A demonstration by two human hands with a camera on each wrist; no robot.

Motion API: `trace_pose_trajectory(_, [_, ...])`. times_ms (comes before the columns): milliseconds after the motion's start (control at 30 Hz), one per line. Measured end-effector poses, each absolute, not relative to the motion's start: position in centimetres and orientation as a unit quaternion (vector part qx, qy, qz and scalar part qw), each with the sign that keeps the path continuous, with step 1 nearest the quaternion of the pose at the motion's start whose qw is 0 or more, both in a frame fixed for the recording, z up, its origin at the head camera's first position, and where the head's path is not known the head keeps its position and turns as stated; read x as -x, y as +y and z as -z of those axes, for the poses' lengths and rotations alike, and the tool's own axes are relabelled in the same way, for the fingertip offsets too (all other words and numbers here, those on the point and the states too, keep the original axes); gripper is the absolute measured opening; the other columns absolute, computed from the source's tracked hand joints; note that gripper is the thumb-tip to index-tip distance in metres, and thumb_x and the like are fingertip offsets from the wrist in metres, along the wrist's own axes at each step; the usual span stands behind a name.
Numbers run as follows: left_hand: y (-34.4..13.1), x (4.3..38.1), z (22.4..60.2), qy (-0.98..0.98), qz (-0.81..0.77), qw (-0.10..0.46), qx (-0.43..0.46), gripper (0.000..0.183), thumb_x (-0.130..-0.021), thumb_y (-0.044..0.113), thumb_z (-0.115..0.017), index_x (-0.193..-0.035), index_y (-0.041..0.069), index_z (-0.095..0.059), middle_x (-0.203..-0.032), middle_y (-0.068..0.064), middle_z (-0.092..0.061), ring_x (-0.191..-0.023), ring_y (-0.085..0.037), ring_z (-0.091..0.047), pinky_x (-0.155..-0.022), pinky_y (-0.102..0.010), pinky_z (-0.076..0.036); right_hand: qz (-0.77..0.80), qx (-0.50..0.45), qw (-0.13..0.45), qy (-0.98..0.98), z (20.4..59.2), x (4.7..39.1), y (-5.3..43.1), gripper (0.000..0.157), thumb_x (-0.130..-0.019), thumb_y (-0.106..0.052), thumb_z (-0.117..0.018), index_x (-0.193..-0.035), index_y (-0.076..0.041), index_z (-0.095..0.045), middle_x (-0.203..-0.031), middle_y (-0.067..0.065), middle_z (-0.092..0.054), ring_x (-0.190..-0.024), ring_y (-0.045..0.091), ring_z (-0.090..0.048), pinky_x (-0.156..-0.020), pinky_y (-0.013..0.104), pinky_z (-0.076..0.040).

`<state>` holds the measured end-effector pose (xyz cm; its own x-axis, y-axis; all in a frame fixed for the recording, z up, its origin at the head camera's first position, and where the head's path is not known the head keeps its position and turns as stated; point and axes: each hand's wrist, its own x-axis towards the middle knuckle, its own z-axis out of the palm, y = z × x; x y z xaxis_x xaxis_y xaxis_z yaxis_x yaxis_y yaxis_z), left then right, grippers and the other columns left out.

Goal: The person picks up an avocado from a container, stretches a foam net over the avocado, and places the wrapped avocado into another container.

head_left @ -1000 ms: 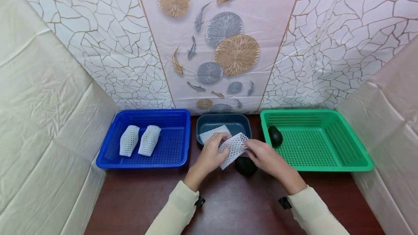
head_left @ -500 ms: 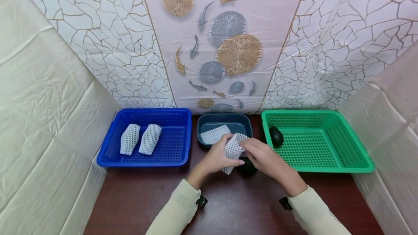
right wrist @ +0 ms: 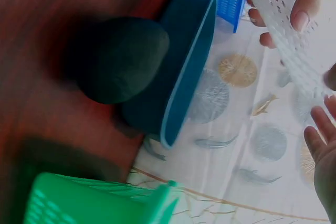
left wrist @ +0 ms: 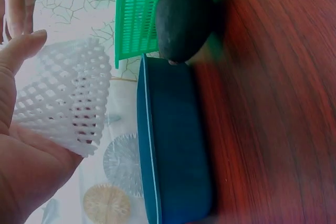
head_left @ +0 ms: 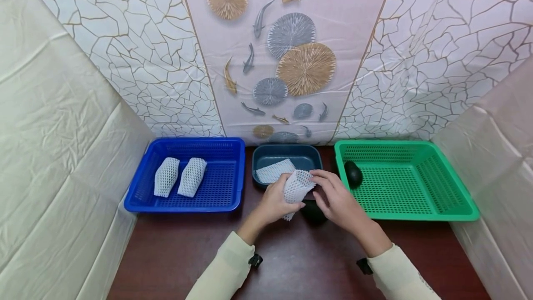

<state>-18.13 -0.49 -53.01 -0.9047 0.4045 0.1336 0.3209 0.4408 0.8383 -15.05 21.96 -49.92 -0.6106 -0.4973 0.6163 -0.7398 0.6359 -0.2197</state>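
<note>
My left hand (head_left: pixel 275 201) grips a white foam net sleeve (head_left: pixel 298 186) around its middle, its mouth tilted up and to the right. At that mouth, fingers of my right hand (head_left: pixel 342 203) pinch the rim; the exact contact is partly hidden. Below the sleeve a dark avocado (left wrist: pixel 185 22) lies on the table, half covered by the hands in the head view. Just behind it stands a dark teal box (head_left: pixel 287 151), where a flat foam net sleeve (head_left: pixel 275 171) lies.
To the left, a blue basket (head_left: pixel 185 208) contains two net-wrapped pieces (head_left: pixel 192 178). A green basket (head_left: pixel 405 215) on the right holds another dark avocado (head_left: pixel 353 174) by its left wall. Patterned cloth (head_left: pixel 270 59) rises behind the brown table (head_left: pixel 300 263).
The left hand has shifted its grip around the sleeve, which now stands rounder and more upright. My right fingers have drawn back from inside the mouth to its rim.
</note>
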Motion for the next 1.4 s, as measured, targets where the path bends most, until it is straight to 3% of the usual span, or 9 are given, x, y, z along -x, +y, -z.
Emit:
trace_pose_trajectory(133, [-1.0,18.1,52.9,0.863,-0.462,0.011,-0.205,0.08,-0.078,0.031,-0.09,-0.143,0.011,-0.05,-0.126,-0.008,-0.069,-0.104,-0.021,-0.068,-0.088,-0.036,-0.057,-0.263,-0.306,0.237,-0.883,51.3,14.4,22.3,0.051,-0.09,-0.01,-0.074,-0.136,0.004,-0.055,-0.148,0.019,-0.052,-0.132,0.033,-0.055,-0.116,0.013,-0.03])
trace_pose_trajectory(367, [-2.0,18.1,52.2,0.882,-0.424,-0.028,-0.203,0.08,-0.079,0.032,-0.09,-0.143,0.011,-0.048,-0.13,-0.01,-0.067,-0.11,-0.026,-0.067,-0.093,-0.044,-0.057,-0.27,-0.263,0.207,-0.903,54.1,13.7,22.8,0.066,-0.086,-0.011,-0.081,-0.141,0.004,-0.049,-0.153,0.023,-0.045,-0.134,0.034,-0.053,-0.111,0.02,-0.039])
trace_pose_trajectory(567, [-2.6,18.1,51.9,0.893,-0.397,-0.045,-0.206,0.078,-0.08,0.033,-0.089,-0.143,0.011,-0.048,-0.132,-0.01,-0.066,-0.113,-0.025,-0.066,-0.098,-0.045,-0.056,-0.28,-0.239,0.191,-0.91,56.8,13.5,23.0,0.072,-0.08,-0.013,-0.087,-0.14,0.004,-0.051,-0.15,0.023,-0.047,-0.134,0.035,-0.052,-0.115,0.012,-0.027])
trace_pose_trajectory(733, [-3.1,18.0,52.0,0.897,-0.372,-0.087,-0.222,0.076,-0.079,0.032,-0.09,-0.14,0.009,-0.051,-0.128,-0.011,-0.067,-0.111,-0.025,-0.068,-0.095,-0.044,-0.057,-0.259,-0.226,0.163,-0.925,58.5,13.4,23.2,0.072,-0.081,-0.018,-0.089,-0.139,0.001,-0.051,-0.151,0.022,-0.046,-0.137,0.035,-0.049,-0.108,0.038,-0.044])
trace_pose_trajectory(867, [-3.3,18.0,52.1,0.901,-0.353,-0.103,-0.231,0.075,-0.079,0.033,-0.09,-0.139,0.009,-0.052,-0.127,-0.01,-0.068,-0.109,-0.023,-0.069,-0.092,-0.043,-0.058,-0.241,-0.221,0.132,-0.936,59.4,13.4,23.6,0.074,-0.081,-0.021,-0.089,-0.141,-0.001,-0.051,-0.153,0.022,-0.044,-0.137,0.039,-0.047,-0.105,0.055,-0.047])
trace_pose_trajectory(1400, [-4.2,18.2,53.2,0.898,-0.29,-0.179,-0.28,0.075,-0.075,0.029,-0.093,-0.136,0.007,-0.054,-0.125,-0.008,-0.068,-0.109,-0.023,-0.068,-0.093,-0.041,-0.058,-0.27,-0.16,-0.01,-0.95,60.9,14.0,23.7,0.092,-0.083,-0.025,-0.088,-0.155,0.002,-0.037,-0.152,0.028,-0.044,-0.137,0.046,-0.048,-0.108,0.059,-0.045])
